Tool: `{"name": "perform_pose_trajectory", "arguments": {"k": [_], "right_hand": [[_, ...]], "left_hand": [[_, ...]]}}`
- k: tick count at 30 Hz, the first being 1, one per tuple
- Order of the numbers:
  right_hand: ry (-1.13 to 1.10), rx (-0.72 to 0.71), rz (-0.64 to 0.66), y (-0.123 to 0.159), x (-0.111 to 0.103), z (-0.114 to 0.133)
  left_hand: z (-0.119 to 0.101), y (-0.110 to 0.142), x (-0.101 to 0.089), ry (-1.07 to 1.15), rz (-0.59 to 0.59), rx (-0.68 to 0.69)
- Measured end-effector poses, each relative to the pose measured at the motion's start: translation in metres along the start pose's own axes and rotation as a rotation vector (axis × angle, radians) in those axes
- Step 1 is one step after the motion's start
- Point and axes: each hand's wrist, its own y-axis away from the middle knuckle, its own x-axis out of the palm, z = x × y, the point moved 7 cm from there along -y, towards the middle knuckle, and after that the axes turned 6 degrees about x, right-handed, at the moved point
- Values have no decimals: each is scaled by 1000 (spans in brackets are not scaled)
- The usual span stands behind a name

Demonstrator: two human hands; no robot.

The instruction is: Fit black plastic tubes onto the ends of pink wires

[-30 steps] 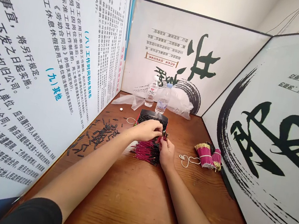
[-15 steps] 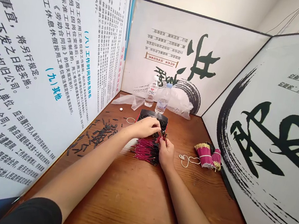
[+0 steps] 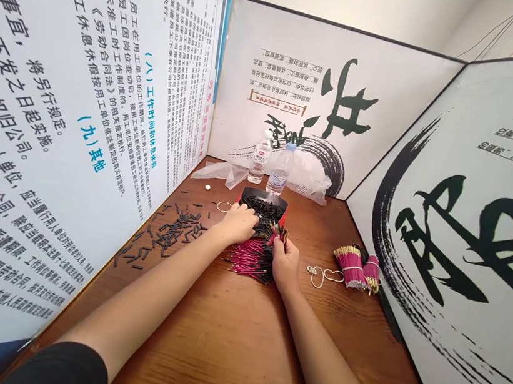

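My left hand is at the near left edge of an open box, its fingers curled down by the black pieces; what they pinch, if anything, is hidden. The box has red sides and holds many short black tubes. Just right of it, my right hand is closed around a small bunch of magenta wires whose metal-tipped ends point up. Below the left hand and beside the right one lies a pile of magenta wires with black parts toward the right.
Loose black tubes are scattered on the wooden table at left. Two water bottles and clear plastic bags stand behind the box. Tied magenta wire bundles and a pale cord lie right. Printed panels enclose the table.
My left hand has moved away from the wire tips at my right hand, down and left to the box edge. The right hand keeps its place with the bunch.
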Motion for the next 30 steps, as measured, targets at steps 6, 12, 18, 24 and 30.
{"name": "perform_pose_trajectory", "arguments": {"k": [6, 12, 18, 24, 30], "right_hand": [[-2, -11, 2, 0, 0, 3], [-2, -2, 0, 0, 0, 4], [-4, -12, -3, 1, 0, 5], [13, -23, -5, 1, -1, 7], [-17, -3, -18, 0, -2, 5]], "left_hand": [[1, 0, -3, 9, -29, -3], [12, -1, -14, 56, -147, -46], [18, -4, -15, 79, -159, -85], [17, -3, -8, 82, -122, -88], [14, 4, -40, 147, -18, -75]]}}
